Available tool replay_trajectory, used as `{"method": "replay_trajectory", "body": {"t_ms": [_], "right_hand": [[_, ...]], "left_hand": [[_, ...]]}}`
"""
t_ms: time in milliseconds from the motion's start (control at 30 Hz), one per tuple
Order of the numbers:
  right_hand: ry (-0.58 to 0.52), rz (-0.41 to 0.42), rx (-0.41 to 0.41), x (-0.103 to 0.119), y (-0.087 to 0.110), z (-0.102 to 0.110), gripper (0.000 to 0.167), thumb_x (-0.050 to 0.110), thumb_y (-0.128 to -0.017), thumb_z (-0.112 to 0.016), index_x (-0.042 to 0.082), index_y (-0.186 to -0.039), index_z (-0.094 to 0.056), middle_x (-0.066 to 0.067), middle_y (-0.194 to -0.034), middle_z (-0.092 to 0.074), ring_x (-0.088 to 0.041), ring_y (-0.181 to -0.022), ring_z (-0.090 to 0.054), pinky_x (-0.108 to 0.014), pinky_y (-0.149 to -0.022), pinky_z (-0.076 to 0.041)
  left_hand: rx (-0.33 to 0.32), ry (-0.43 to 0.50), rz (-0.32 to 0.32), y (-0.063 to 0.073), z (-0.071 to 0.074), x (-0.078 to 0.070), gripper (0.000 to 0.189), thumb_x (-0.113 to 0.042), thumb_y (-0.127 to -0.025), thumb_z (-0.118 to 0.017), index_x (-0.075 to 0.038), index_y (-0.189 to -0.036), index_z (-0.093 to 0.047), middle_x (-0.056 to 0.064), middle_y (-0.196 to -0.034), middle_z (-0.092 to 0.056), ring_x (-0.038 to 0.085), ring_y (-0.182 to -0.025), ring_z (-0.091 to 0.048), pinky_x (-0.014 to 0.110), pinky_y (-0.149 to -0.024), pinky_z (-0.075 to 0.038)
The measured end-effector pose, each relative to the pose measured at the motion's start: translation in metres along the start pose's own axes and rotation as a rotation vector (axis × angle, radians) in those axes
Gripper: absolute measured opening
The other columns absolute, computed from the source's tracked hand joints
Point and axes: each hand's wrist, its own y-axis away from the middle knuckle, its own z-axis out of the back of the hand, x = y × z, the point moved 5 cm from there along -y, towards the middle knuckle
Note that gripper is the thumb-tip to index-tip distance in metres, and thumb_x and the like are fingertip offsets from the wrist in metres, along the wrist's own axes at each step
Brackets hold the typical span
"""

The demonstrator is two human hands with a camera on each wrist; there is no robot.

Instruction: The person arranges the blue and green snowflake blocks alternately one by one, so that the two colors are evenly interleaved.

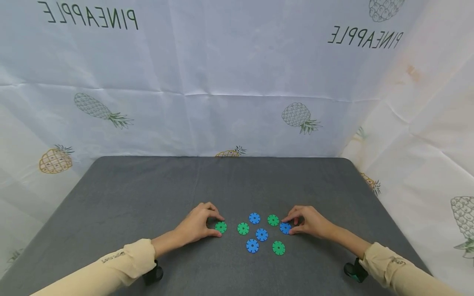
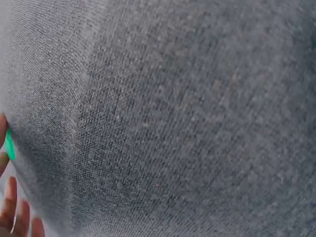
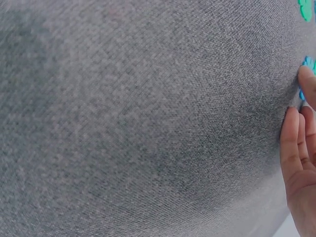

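Observation:
My left hand (image 1: 198,222) is at the left end of a loose group of notched plastic discs, pinching a green notched disc (image 1: 221,227) between thumb and forefinger. In the left wrist view only a sliver of that green disc (image 2: 9,146) shows between the fingertips. On the group's right side, my right hand (image 1: 310,222) has thumb and forefinger on opposite edges of a blue notched disc (image 1: 285,228). The right wrist view catches this blue disc (image 3: 302,94) partly hidden behind the thumb. Both discs are at the tabletop.
Between the hands lie three blue discs, one in the middle (image 1: 261,234), and three green discs, the nearest at front right (image 1: 279,248). They rest flat on a dark grey table (image 1: 166,181). A pineapple-print cloth (image 1: 229,61) hangs behind and beside it.

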Motion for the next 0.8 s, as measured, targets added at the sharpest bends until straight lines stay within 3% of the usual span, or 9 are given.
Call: {"method": "replay_trajectory", "body": {"t_ms": [167, 400, 633, 800], "right_hand": [[-0.003, -0.02, 0.001, -0.003, 0.002, 0.0, 0.028, 0.014, -0.08, -0.078, 0.003, -0.105, -0.075, -0.003, -0.094, -0.064, -0.012, -0.072, -0.054, -0.022, -0.06, -0.051], [-0.021, -0.027, 0.001, -0.004, 0.003, -0.001, 0.029, 0.016, -0.08, -0.078, 0.003, -0.105, -0.074, -0.003, -0.094, -0.065, -0.011, -0.072, -0.054, -0.022, -0.061, -0.05], [-0.022, -0.033, 0.001, -0.005, 0.003, -0.003, 0.028, 0.016, -0.08, -0.078, 0.004, -0.106, -0.074, -0.002, -0.094, -0.065, -0.011, -0.073, -0.054, -0.022, -0.061, -0.05], [-0.015, -0.026, -0.006, -0.008, 0.001, -0.004, 0.028, 0.012, -0.079, -0.078, 0.005, -0.106, -0.075, -0.001, -0.094, -0.065, -0.01, -0.073, -0.054, -0.022, -0.061, -0.051]], "left_hand": [[-0.051, -0.079, -0.013, 0.0, 0.001, -0.002, 0.031, -0.03, -0.069, -0.086, -0.018, -0.096, -0.078, 0.001, -0.108, -0.059, 0.023, -0.102, -0.049, 0.044, -0.08, -0.036], [-0.081, -0.017, -0.006, 0.003, -0.004, 0.003, 0.03, -0.029, -0.068, -0.085, -0.018, -0.095, -0.078, 0.002, -0.109, -0.06, 0.025, -0.108, -0.048, 0.045, -0.085, -0.035], [-0.09, 0.03, -0.014, 0.005, -0.005, 0.006, 0.026, -0.029, -0.071, -0.083, -0.018, -0.094, -0.077, -0.001, -0.107, -0.061, 0.022, -0.104, -0.052, 0.046, -0.084, -0.035], [-0.105, 0.092, 0.021, 0.006, -0.005, 0.009, 0.027, -0.026, -0.07, -0.084, -0.017, -0.095, -0.077, 0.002, -0.109, -0.061, 0.023, -0.103, -0.051, 0.047, -0.084, -0.034]]}}
